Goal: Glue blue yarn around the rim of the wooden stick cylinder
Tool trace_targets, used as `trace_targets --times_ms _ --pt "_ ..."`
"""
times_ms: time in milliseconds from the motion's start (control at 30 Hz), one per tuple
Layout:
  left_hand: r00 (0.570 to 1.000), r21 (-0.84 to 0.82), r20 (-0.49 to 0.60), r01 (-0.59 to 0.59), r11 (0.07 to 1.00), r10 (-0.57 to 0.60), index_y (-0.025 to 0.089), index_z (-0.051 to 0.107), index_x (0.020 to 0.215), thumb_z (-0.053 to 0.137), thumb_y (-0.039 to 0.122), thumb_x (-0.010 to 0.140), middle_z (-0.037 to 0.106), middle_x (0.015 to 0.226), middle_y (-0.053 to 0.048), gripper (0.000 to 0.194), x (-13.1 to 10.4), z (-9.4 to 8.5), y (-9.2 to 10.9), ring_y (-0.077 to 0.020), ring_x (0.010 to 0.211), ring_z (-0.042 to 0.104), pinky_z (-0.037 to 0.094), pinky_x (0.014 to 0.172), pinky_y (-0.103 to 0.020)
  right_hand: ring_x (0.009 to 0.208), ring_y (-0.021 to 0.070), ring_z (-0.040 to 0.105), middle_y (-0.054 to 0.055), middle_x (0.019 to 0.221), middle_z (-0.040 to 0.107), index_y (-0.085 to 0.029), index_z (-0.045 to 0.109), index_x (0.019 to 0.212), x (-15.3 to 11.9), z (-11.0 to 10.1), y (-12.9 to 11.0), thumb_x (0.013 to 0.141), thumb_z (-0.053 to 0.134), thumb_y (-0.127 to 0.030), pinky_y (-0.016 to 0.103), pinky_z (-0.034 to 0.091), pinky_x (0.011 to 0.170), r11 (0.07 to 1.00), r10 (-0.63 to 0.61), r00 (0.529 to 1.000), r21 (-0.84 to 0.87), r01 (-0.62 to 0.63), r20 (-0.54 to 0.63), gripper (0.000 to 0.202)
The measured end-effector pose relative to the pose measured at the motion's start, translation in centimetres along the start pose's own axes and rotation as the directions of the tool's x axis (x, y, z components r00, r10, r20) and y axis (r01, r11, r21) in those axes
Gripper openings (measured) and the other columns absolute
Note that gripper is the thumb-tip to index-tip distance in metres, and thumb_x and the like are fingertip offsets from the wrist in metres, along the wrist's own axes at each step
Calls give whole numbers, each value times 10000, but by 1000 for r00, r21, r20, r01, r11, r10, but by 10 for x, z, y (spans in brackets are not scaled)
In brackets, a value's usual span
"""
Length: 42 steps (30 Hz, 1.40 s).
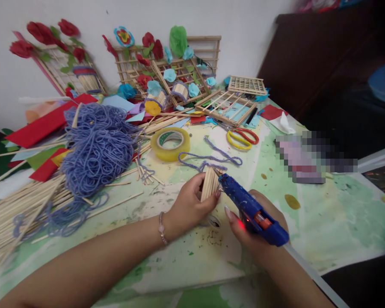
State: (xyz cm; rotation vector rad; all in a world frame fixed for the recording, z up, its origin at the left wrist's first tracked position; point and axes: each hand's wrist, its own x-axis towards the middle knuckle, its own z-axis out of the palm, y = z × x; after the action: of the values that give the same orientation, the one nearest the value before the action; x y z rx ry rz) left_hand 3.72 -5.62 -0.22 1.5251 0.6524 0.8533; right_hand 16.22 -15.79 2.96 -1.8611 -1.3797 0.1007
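My left hand grips a small upright bundle of wooden sticks at the table's middle. My right hand holds a blue hot glue gun with a red light lit at its handle. The gun's nozzle touches the top right edge of the stick bundle. A length of purple yarn lies just behind the bundle. A bead bracelet sits on my left wrist.
A heap of purple yarn and loose wooden sticks fill the left. A tape roll, scissors, stick grids and paper flowers lie behind. A dark cabinet stands at right.
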Motion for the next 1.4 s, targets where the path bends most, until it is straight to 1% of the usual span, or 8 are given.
trace_targets --times_ms 300,433,600,800,1067,1167,1267,1400 --pt "1000 86 -2 -29 996 29 175 542 1083 614 292 795 617 978 -65 318 -1 -1 2 -178 857 586 483 761 -286 472 90 380 -53 548 394 -211 374 636 1 1 5 735 594 -384 218 308 451 998 -32 999 -54 31 -28 297" --pt "1000 94 -17 -4 996 5 172 541 1084 614 302 796 621 996 -70 324 0 -2 4 -185 869 593 485 767 -288 477 91 404 -48 545 421 -204 412 622 1 1 10 705 637 -356 226 334 457 990 -19 1000 136 19 -1 285" --pt "996 82 -74 65 994 -59 161 537 1084 622 323 790 626 1010 -77 346 2 -3 5 -204 898 593 482 776 -297 463 99 442 -29 568 490 -193 557 756 -2 6 17 756 624 -389 244 373 441 793 212 966 552 -259 148 207" --pt "978 53 -158 148 988 -138 161 488 1174 577 395 830 570 1175 -102 426 10 -6 0 -222 1038 550 458 854 -320 427 85 414 -27 539 476 -177 548 722 -4 9 21 741 665 -388 238 367 398 574 327 919 727 -377 219 241" --pt "980 13 -140 145 989 -142 167 449 1158 582 431 821 546 1129 -99 449 10 -7 -1 -205 988 544 457 816 -325 453 82 461 1 643 556 -176 581 736 -9 13 27 721 685 -367 217 385 385 619 359 925 710 -336 125 218" --pt "952 168 -304 77 983 -23 207 386 1186 642 427 770 459 1174 -88 536 8 -7 -3 -205 1032 498 434 859 -346 476 99 483 -1 624 552 -180 597 763 -9 13 27 726 671 -389 226 403 408 635 344 929 696 -335 133 224" --pt "849 459 -425 -97 883 314 222 381 1133 699 359 718 403 1139 -71 541 2 -9 -1 -212 1065 432 361 951 -387 529 110 506 0 629 545 -179 601 735 -8 11 22 729 665 -387 245 444 481 633 365 927 706 -317 89 218" --pt "896 485 68 -414 771 438 214 479 999 574 208 799 499 984 -60 221 -13 -6 13 -199 953 489 402 895 -360 618 153 557 20 690 582 -195 607 786 -6 6 12 749 648 -387 301 501 587 694 320 946 669 -264 41 201"
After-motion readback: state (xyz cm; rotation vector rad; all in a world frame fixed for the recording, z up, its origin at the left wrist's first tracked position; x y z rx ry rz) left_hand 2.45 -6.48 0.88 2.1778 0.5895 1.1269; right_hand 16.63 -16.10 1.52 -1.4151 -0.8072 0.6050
